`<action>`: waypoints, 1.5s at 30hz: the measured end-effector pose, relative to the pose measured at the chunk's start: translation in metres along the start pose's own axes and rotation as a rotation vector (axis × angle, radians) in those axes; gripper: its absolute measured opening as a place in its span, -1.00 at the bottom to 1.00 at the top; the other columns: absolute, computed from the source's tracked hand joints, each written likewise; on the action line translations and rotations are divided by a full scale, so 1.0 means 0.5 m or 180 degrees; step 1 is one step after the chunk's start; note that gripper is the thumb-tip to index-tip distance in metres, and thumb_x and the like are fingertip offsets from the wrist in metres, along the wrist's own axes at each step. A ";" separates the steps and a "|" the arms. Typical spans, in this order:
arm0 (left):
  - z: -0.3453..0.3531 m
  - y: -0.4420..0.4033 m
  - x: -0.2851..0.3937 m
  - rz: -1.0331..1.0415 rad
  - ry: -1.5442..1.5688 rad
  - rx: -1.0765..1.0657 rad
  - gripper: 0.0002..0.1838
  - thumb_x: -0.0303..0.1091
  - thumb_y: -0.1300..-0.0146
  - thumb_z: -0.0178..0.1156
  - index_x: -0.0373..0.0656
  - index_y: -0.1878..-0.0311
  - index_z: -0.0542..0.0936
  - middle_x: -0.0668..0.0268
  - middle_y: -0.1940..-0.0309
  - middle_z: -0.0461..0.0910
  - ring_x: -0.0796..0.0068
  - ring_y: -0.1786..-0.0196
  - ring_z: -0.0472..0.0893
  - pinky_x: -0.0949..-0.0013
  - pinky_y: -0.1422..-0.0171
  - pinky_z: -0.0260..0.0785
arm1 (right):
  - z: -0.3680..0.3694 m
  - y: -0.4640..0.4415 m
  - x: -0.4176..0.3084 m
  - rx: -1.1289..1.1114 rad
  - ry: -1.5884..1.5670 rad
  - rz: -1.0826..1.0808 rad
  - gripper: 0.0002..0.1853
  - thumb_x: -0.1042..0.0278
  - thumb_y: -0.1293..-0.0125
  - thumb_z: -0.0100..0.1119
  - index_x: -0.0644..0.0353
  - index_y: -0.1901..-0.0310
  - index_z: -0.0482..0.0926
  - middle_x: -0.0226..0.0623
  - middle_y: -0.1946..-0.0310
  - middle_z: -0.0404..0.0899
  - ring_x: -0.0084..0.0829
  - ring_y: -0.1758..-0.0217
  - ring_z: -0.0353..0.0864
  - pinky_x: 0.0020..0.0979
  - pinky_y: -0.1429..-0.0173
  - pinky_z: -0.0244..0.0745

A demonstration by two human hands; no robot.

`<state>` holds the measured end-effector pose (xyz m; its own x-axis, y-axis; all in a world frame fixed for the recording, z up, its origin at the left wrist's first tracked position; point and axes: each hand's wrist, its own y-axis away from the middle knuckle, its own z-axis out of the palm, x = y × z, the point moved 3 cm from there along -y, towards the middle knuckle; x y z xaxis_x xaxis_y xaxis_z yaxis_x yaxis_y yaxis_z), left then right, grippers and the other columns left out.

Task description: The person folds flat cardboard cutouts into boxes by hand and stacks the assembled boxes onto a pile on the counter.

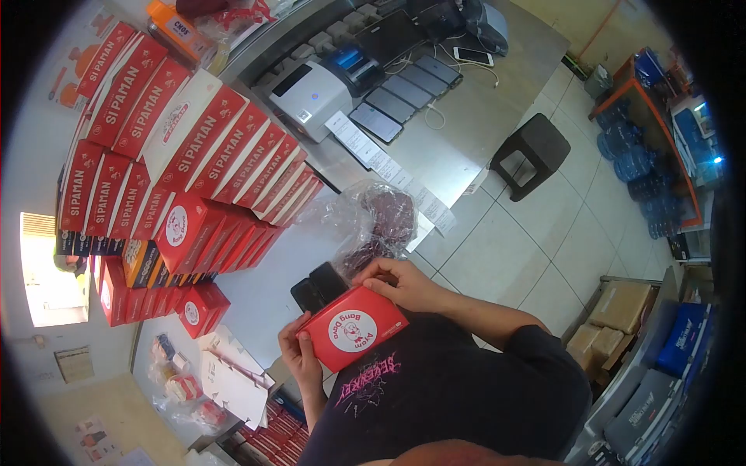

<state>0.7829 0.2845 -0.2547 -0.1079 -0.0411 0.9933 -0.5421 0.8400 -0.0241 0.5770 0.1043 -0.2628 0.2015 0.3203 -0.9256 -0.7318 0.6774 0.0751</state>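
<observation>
A red food box (359,330) with a round white "Ayam Bang Dava" label is held in front of my dark shirt, tilted in view. My left hand (301,353) grips its left end, thumb on the front face and fingers around the edge. At the upper right corner, my right hand (398,284) pinches the top edge with thumb and fingers. Just behind the box, two dark phone-like objects (320,287) lie on the metal table. The underside of the box is hidden.
Stacked red "SI PAMAN" boxes (198,144) rise at the left. Clear plastic bags (381,213) with dark contents lie beyond my hands. A label printer (311,97), long receipts (365,147) and several phones (396,93) sit farther back. A dark stool (536,151) stands right.
</observation>
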 end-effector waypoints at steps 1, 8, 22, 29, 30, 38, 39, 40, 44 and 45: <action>0.002 -0.001 -0.003 -0.0157 0.0284 0.0170 -0.77 -0.31 -0.60 0.11 -0.24 -0.15 0.50 -0.03 -0.22 0.61 0.25 -0.28 0.59 0.19 -0.40 0.41 | 0.001 -0.001 -0.001 0.0230 -0.0041 -0.0017 -0.81 0.35 -0.56 0.19 0.32 0.02 0.61 -0.22 -0.03 0.70 -0.55 -0.11 0.65 -0.45 -0.23 0.53; -0.032 0.006 -0.081 -0.0356 0.0244 0.0729 -0.72 -0.33 -0.55 0.20 -0.38 -0.11 0.58 -0.06 -0.14 0.68 0.27 -0.14 0.68 0.21 -0.31 0.51 | 0.001 -0.014 0.105 0.0451 -0.0157 0.0776 -0.70 0.24 -0.57 0.20 0.23 -0.16 0.62 -0.32 -0.01 0.70 -0.57 -0.08 0.62 -0.44 -0.22 0.53; -0.196 -0.005 -0.030 -0.0565 0.0575 -0.0353 -0.70 -0.45 -0.36 0.37 -0.14 0.25 0.36 -0.01 -0.27 0.58 0.35 -0.23 0.54 0.29 -0.37 0.39 | 0.204 -0.105 0.029 -0.1086 0.0828 0.0748 -0.23 0.32 -0.34 0.47 0.08 -0.53 0.31 -0.10 -0.20 0.61 -0.40 -0.23 0.63 -0.33 -0.31 0.53; -0.336 -0.025 0.040 0.0017 -0.0607 -0.0259 -0.71 -0.43 -0.34 0.40 -0.15 0.14 0.40 0.24 0.05 0.60 0.47 -0.09 0.58 0.35 -0.16 0.49 | 0.441 -0.198 0.021 -0.1778 0.2171 -0.0173 -0.15 0.17 -0.15 0.62 0.19 -0.45 0.43 -0.02 -0.18 0.67 -0.30 -0.21 0.69 -0.29 -0.31 0.54; -0.365 -0.030 0.042 0.0292 -0.0679 -0.0417 -0.71 -0.42 -0.34 0.40 -0.16 0.11 0.41 0.31 0.15 0.57 0.52 -0.03 0.59 0.38 -0.09 0.50 | 0.478 -0.210 0.025 -0.1724 0.2103 -0.0175 -0.15 0.13 -0.13 0.62 0.21 -0.43 0.46 -0.03 -0.16 0.69 -0.28 -0.21 0.69 -0.30 -0.32 0.53; -0.748 -0.090 -0.189 -0.0548 0.2404 0.2829 -0.63 -0.04 -0.48 0.31 -0.12 0.06 0.44 0.32 0.13 0.57 0.50 0.11 0.61 0.22 -0.07 0.59 | 0.573 -0.273 0.131 -0.0848 0.2324 -0.0221 -0.23 0.06 -0.34 0.43 0.07 -0.51 0.35 -0.08 -0.39 0.43 -0.16 -0.34 0.53 -0.18 -0.38 0.43; -0.782 -0.107 -0.221 -0.0896 0.2531 0.2965 -0.64 -0.04 -0.47 0.31 -0.11 0.06 0.44 0.31 0.13 0.56 0.46 0.11 0.62 0.17 -0.08 0.60 | 0.576 -0.268 0.153 -0.0803 0.2302 0.0035 -0.26 0.07 -0.36 0.42 0.06 -0.49 0.37 -0.09 -0.39 0.43 -0.15 -0.34 0.53 -0.19 -0.37 0.44; -0.813 -0.123 -0.254 -0.1256 0.2653 0.3091 -0.64 -0.05 -0.47 0.31 -0.11 0.05 0.44 0.30 0.14 0.55 0.43 0.11 0.63 0.11 -0.10 0.61 | 0.584 -0.263 0.169 -0.0847 0.2392 0.0140 -0.29 0.10 -0.37 0.40 0.09 -0.48 0.38 -0.08 -0.39 0.42 -0.12 -0.34 0.53 -0.17 -0.36 0.45; -0.875 -0.227 -0.351 -0.1247 0.2738 0.2831 -0.66 -0.06 -0.50 0.26 -0.13 0.04 0.44 0.29 0.18 0.52 0.40 0.14 0.62 0.12 -0.11 0.65 | 0.614 -0.240 0.220 -0.0710 0.2331 0.0341 -0.31 0.11 -0.38 0.39 0.10 -0.47 0.39 -0.07 -0.39 0.41 -0.11 -0.34 0.53 -0.16 -0.36 0.47; -0.878 -0.244 -0.360 -0.1313 0.2691 0.2801 -0.66 -0.09 -0.50 0.26 -0.16 0.05 0.42 0.28 0.23 0.50 0.42 0.20 0.58 0.08 -0.13 0.67 | 0.619 -0.233 0.230 -0.0563 0.2244 0.0435 -0.32 0.10 -0.39 0.38 0.10 -0.47 0.39 -0.07 -0.39 0.41 -0.10 -0.34 0.52 -0.15 -0.36 0.48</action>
<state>1.2342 0.4271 -0.3809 0.5818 0.4144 0.6998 -0.8080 0.1962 0.5556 0.8868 0.2670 -0.2630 -0.3215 -0.1474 -0.9354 -0.8264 0.5260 0.2011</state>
